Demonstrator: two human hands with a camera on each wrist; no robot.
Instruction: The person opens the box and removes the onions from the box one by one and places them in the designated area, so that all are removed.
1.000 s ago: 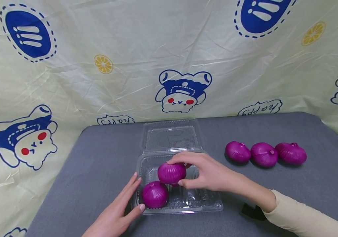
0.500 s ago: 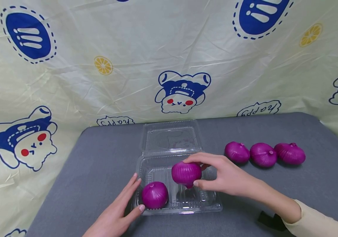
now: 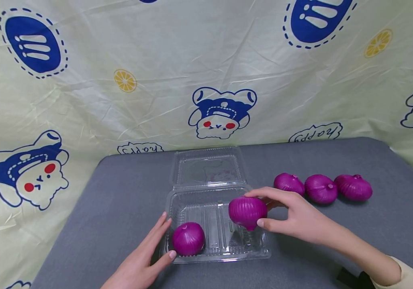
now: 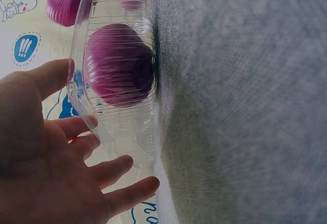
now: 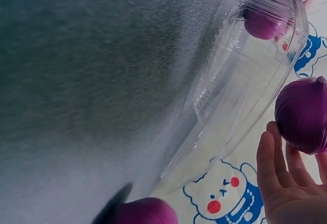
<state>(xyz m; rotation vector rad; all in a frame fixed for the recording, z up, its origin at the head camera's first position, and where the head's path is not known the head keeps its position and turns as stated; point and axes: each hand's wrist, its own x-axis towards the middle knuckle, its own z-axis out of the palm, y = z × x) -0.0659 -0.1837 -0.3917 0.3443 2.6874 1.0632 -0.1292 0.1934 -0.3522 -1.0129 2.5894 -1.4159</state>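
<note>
A clear plastic clamshell container (image 3: 215, 230) lies open on the table, its lid (image 3: 209, 166) folded back toward the far side. One purple onion (image 3: 188, 239) sits in its near left corner. My left hand (image 3: 139, 257) touches the container's left rim with fingers fairly straight, and the left wrist view shows the onion (image 4: 120, 65) through the clear wall. My right hand (image 3: 297, 216) holds another purple onion (image 3: 247, 212) between thumb and fingers, raised over the right part of the container. In the right wrist view this held onion (image 5: 304, 116) is clear of the rim.
To the right stand three more purple onions in a row: a left one (image 3: 289, 183), a middle one (image 3: 321, 189) and a right one (image 3: 353, 188). Grey cloth covers the table (image 3: 130, 188). A printed curtain (image 3: 163, 108) hangs behind it.
My right hand has carried its onion to the right, from beside the other onion to over the container's right side. The left hand stays at the left rim.
</note>
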